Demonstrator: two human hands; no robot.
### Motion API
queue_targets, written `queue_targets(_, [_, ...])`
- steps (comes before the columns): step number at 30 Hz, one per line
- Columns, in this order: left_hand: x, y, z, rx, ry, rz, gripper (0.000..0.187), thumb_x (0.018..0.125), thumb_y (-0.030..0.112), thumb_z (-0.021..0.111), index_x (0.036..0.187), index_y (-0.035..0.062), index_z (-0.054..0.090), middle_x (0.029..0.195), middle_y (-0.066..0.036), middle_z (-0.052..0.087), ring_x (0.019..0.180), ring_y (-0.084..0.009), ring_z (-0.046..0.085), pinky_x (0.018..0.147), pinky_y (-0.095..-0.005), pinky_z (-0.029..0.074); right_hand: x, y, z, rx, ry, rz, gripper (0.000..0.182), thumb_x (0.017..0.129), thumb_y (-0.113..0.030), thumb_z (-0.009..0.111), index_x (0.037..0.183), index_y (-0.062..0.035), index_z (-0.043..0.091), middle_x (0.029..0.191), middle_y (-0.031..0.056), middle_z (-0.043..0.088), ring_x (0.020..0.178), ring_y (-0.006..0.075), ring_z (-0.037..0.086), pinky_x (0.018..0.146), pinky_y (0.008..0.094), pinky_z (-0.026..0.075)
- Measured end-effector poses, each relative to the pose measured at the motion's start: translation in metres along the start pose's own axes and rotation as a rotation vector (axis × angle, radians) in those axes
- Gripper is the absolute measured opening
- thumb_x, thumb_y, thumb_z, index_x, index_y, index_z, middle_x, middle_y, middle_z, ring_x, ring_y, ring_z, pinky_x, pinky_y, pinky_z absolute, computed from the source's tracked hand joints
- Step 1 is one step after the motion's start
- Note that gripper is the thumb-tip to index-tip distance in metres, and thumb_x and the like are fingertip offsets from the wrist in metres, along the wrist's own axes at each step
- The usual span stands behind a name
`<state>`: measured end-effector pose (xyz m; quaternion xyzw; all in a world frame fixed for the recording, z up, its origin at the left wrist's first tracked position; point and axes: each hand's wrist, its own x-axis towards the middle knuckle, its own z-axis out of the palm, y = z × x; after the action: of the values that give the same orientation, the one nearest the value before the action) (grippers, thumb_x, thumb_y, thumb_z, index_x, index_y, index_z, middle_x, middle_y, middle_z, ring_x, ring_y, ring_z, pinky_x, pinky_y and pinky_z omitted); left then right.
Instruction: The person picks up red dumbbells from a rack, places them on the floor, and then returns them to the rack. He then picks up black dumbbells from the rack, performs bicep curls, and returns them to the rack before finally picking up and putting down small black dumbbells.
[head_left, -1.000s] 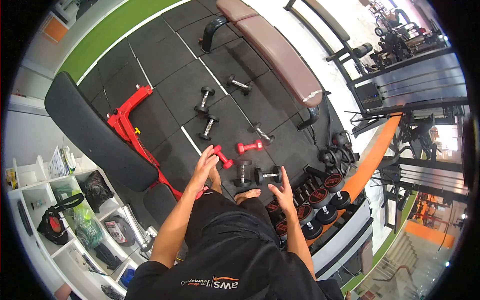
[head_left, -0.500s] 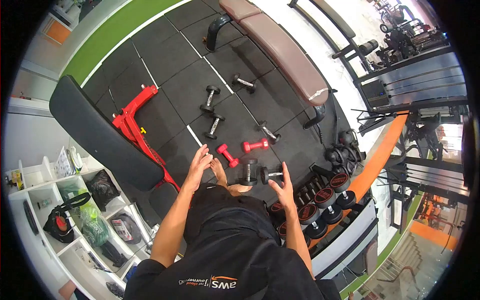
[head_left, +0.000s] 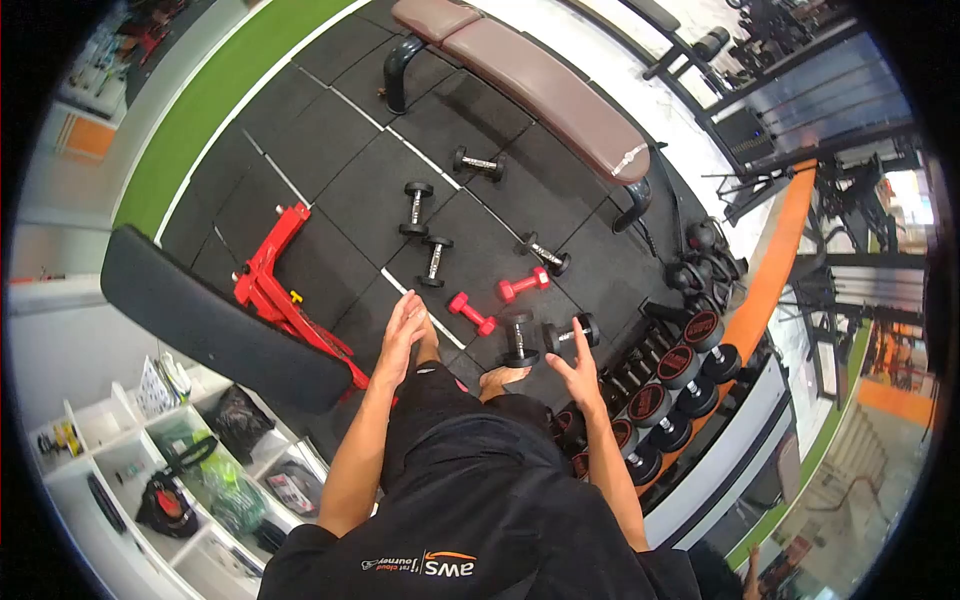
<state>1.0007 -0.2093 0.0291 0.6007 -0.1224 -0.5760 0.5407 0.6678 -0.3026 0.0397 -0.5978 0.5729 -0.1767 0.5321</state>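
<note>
My left hand is held in the air over the floor, fingers stretched out, holding nothing. My right hand is also open, its raised fingers overlapping a black dumbbell on the floor in this view; no grip on it shows. Beside that one, near my foot, lies another black dumbbell. Two red dumbbells, one nearer and one farther, rest between my hands. Farther out are several black dumbbells with silver handles, including one on the left and one by the bench.
A brown padded bench stands ahead. To my left are a black-padded bench with a red frame and white cubbies holding bags. A rack of black dumbbells stands at right, with kettlebells beyond. Black mats cover the floor.
The view has turned and shifted slightly, so the benches, dumbbells and rack sit differently in the picture. Both hands stay raised and open, almost in the same pose.
</note>
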Motion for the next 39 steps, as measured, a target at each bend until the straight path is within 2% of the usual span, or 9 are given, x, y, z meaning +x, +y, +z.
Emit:
queue_targets(6, [0.056,0.044,-0.044,0.024,-0.124,-0.024,0.07,0.094,0.037,0.062,0.151,0.0094,0.033,0.152,-0.017,0.035,0.137,-0.0267,0.038,0.108,-0.0407,0.035,0.003,-0.038,0.056,0.071,0.116,0.114,0.09,0.078,-0.029,0.074,0.153,-0.006,0.028,0.154,0.0212,0.034,0.144,0.031,0.032,0.117,0.0385,0.025])
queue_targets(9, [0.076,0.063,-0.072,0.021,-0.121,-0.051,0.068,0.095,0.035,0.061,0.151,0.0088,0.033,0.152,-0.017,0.035,0.137,-0.0265,0.038,0.108,-0.0408,0.035,0.008,-0.058,0.081,-0.034,0.122,0.102,0.09,0.078,-0.029,0.075,0.152,-0.0055,0.028,0.155,0.0206,0.033,0.145,0.0304,0.03,0.117,0.0383,0.024])
queue_targets(13, [0.095,0.071,-0.103,0.037,-0.116,-0.06,0.066,0.096,0.036,0.057,0.151,0.0091,0.032,0.151,-0.015,0.036,0.138,-0.0293,0.039,0.107,-0.0465,0.036,0.01,-0.078,0.098,0.001,0.18,0.107,0.091,0.078,-0.027,0.076,0.153,-0.007,0.029,0.156,0.0193,0.032,0.145,0.0301,0.029,0.117,0.0383,0.024])
queue_targets(17, [0.104,0.07,-0.104,0.042,-0.138,-0.092,0.066,0.096,0.036,0.057,0.151,0.0086,0.032,0.152,-0.016,0.035,0.138,-0.0291,0.039,0.108,-0.0465,0.036,0.007,-0.085,0.094,0.002,0.222,0.139,0.089,0.078,-0.023,0.074,0.152,-0.0047,0.028,0.155,0.0194,0.032,0.145,0.029,0.03,0.117,0.0372,0.024])
queue_targets(18, [0.103,0.067,-0.102,0.048,-0.152,-0.101,0.066,0.096,0.036,0.057,0.151,0.0089,0.032,0.152,-0.016,0.035,0.138,-0.0287,0.039,0.108,-0.0463,0.036,0.007,-0.079,0.09,-0.008,0.187,0.139,0.092,0.08,-0.029,0.073,0.156,-0.0196,0.023,0.161,0.0101,0.024,0.147,0.0315,0.023,0.113,0.0566,0.024])
queue_targets(25, [0.105,0.057,-0.073,0.096,-0.204,-0.149,0.064,0.096,0.034,0.058,0.151,0.0111,0.033,0.15,-0.014,0.036,0.134,-0.025,0.042,0.106,-0.0443,0.037,0.009,-0.057,0.078,0.043,0.235,0.193,0.091,0.079,-0.029,0.074,0.156,-0.0205,0.024,0.161,0.0087,0.025,0.147,0.0299,0.023,0.113,0.0552,0.024])
queue_targets(28, [0.108,0.053,-0.063,0.139,-0.205,-0.173,0.064,0.096,0.034,0.058,0.15,0.0119,0.034,0.149,-0.014,0.037,0.134,-0.0242,0.042,0.105,-0.0436,0.038,0.016,-0.05,0.074,0.032,0.208,0.126,0.091,0.079,-0.028,0.074,0.156,-0.0205,0.025,0.161,0.0075,0.025,0.148,0.0289,0.022,0.114,0.0551,0.024])
queue_targets(31, [0.112,0.048,-0.053,0.12,-0.178,-0.169,0.064,0.095,0.034,0.059,0.15,0.0122,0.034,0.149,-0.013,0.038,0.135,-0.0243,0.041,0.105,-0.0433,0.038,0.024,-0.052,0.07,0.052,0.22,0.134,0.09,0.075,-0.023,0.075,0.152,-0.0099,0.031,0.156,0.0208,0.031,0.146,0.0316,0.028,0.117,0.0382,0.025])
queue_targets(39, [0.101,0.03,0.004,0.289,-0.111,-0.196,0.069,0.092,0.038,0.063,0.15,0.0144,0.033,0.152,-0.014,0.035,0.137,-0.0256,0.037,0.104,-0.0429,0.039,0.078,-0.003,0.029,-0.083,0.043,0.056,0.096,0.075,-0.032,0.076,0.154,-0.0123,0.027,0.156,0.0226,0.028,0.145,0.0341,0.028,0.117,0.04,0.027])
